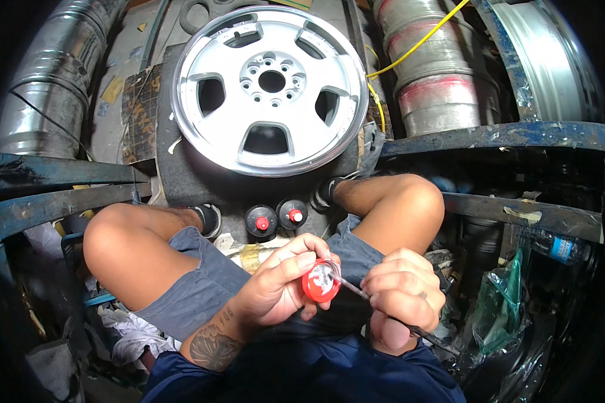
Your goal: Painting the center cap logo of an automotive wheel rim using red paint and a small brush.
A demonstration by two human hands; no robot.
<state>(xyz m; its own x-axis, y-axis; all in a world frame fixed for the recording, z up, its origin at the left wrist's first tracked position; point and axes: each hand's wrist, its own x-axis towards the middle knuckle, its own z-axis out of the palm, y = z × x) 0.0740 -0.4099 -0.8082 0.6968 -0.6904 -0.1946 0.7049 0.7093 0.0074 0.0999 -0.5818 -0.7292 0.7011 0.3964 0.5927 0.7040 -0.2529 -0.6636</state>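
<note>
A small red round cap [308, 287] with whitish-silver paste in it is pinched between the thumb and fingers of my left hand [275, 282], above my lap. My right hand [405, 295] is wrapped round a thin dark rod-like tool [353, 289], whose tip reaches into the cap at its upper right. The tool's other end sticks out below my right fist. Beyond my hands, between my feet, stand two dark bottles with red tops, one on the left [261, 230] and one on the right [300, 205]. A silver-white alloy wheel [232, 124] lies face up past them, on a dark padded support [181, 178].
Stacks of metal wheel barrels stand at the left [44, 101] and right [437, 107]. Blue worn steel rails [497, 136] flank me. A yellow hose [418, 43] crosses the right stack. Green plastic wrap [499, 309] and a clear bottle [544, 245] sit at the right.
</note>
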